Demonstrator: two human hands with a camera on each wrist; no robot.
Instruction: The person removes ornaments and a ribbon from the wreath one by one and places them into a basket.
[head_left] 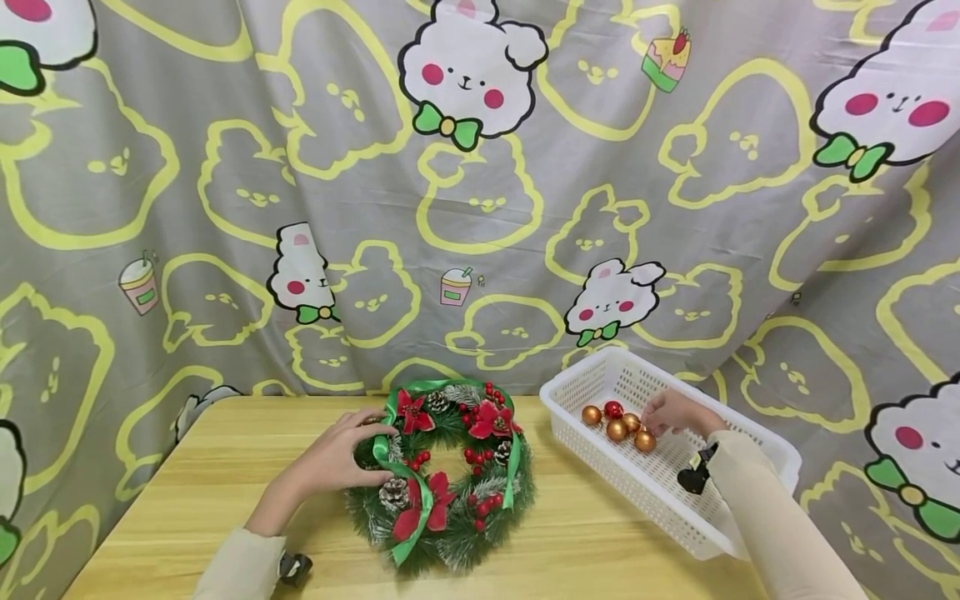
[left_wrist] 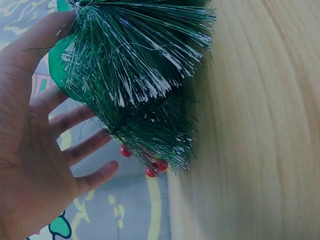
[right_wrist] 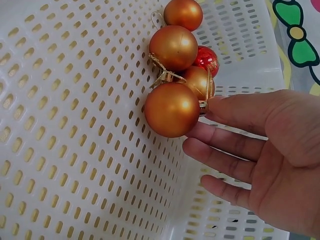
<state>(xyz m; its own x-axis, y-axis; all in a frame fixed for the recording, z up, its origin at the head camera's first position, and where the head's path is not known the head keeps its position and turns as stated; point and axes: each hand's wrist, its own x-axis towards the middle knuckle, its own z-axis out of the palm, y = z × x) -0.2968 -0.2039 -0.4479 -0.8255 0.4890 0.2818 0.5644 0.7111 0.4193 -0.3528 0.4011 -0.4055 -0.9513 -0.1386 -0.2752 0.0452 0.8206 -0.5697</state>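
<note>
A green Christmas wreath with red poinsettias, berries, pinecones and a green ribbon lies on the table. My left hand rests against its left side, thumb and fingers spread. In the left wrist view those fingers look fairly straight beside the needles. Inside the white basket, several orange-gold Christmas balls sit together with a red ball. My right hand reaches in and pinches the cap of one gold Christmas ball between thumb and index finger; the fingertip contact is partly hidden.
The white perforated basket stands at an angle to the right of the wreath, its walls rising around the balls. Beneath everything is a wooden table. A grey patterned curtain hangs behind the table's far edge.
</note>
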